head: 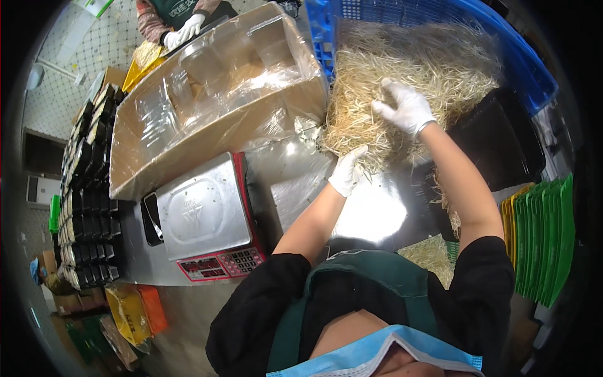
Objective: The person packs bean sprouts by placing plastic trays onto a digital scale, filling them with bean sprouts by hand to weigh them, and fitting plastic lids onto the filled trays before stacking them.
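A large heap of pale bean sprouts (377,99) lies in front of me, its far part against a blue plastic crate. My right hand (409,107), in a white glove, rests at the heap's surface with thumb and fingers spread and nothing held. At the near left edge of the sprouts is my left hand (347,170), also gloved. Its fingertips reach in among the strands, so their grip is partly hidden. Beneath lies a shiny metal table (301,198), with strands hanging near its bright reflection.
A film-lined cardboard box (221,136) holds clear plastic containers. Nearby are a digital scale (202,207), a phone (151,219), stacked black trays (89,212), the blue crate (523,61), a black tub (499,141) and green crates (546,240). A co-worker's gloved hands (184,34) are beyond the box.
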Tool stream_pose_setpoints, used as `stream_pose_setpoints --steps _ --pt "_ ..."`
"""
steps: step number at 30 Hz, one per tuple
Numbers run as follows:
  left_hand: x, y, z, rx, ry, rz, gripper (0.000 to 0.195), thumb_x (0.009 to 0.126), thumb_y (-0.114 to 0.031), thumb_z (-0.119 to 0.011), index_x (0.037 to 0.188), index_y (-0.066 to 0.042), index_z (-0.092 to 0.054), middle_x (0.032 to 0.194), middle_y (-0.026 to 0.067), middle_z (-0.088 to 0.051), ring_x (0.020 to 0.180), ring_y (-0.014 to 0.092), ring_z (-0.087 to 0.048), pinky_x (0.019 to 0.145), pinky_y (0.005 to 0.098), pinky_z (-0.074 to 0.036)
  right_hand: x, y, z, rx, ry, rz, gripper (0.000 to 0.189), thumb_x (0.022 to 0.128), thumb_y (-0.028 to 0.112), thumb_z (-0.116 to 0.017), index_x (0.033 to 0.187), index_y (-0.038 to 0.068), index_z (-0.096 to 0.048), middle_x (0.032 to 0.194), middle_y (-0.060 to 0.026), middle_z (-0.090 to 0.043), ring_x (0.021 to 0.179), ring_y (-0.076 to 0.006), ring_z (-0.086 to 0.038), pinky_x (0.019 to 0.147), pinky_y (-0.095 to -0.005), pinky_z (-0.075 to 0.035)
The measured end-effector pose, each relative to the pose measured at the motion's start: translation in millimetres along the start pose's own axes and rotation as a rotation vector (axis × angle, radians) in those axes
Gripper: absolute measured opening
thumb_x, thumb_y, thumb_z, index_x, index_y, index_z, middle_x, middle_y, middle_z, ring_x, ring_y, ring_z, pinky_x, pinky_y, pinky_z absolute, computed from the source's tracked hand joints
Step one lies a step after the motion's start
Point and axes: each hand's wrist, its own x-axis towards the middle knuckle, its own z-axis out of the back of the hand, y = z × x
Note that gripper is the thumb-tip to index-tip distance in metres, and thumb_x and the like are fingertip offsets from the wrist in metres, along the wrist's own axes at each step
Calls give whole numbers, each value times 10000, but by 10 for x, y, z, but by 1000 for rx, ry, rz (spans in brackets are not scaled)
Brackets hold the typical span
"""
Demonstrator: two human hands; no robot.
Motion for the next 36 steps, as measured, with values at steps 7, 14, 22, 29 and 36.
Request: stream_pose_setpoints --steps 7,14,22,29,36 --pt "-206 -14 -126 50 -7 -114 353 886 -55 -574 1232 -9 -517 1093 120 -636 962 226 -640 823 336 -550 673 29 33 -149 -210 12 860 815 726 -429 1398 95 -395 1307 -154 -539 1235 -349 -470 1045 -401 -356" --pt "-45 -153 -207 0 -105 -95 355 891 -81 -609 1230 -22 -525 1137 98 -620 1018 199 -620 847 327 -539 851 -105 -411 -209 164 -70 869 795 799 -265 1232 117 -580 1087 -199 -645 966 -339 -633 824 -401 -493" --pt "-201 284 -182 228 -126 -196 403 843 -70 -665 1225 -9 -551 1163 76 -621 1105 162 -558 960 312 -440 136 22 -619 -316 42 131 763 834 744 -305 880 84 -686 912 -204 -645 810 -333 -644 725 -434 -482" --pt "-1263 196 441 690 94 -406 547 855 -285 -657 1282 12 -487 1213 135 -571 1099 229 -549 964 326 -424 -388 1089 -593 -249 264 49 671 837 689 -383 827 104 -713 854 -195 -669 807 -335 -647 718 -419 -483" --pt "-1656 -290 208 91 -321 -301 414 860 -136 -656 1235 -35 -512 1168 97 -600 1075 252 -584 933 421 -484 -525 1391 -686 72 -111 167 704 848 641 -443 1264 81 -539 1176 -185 -609 1068 -341 -578 944 -432 -424"
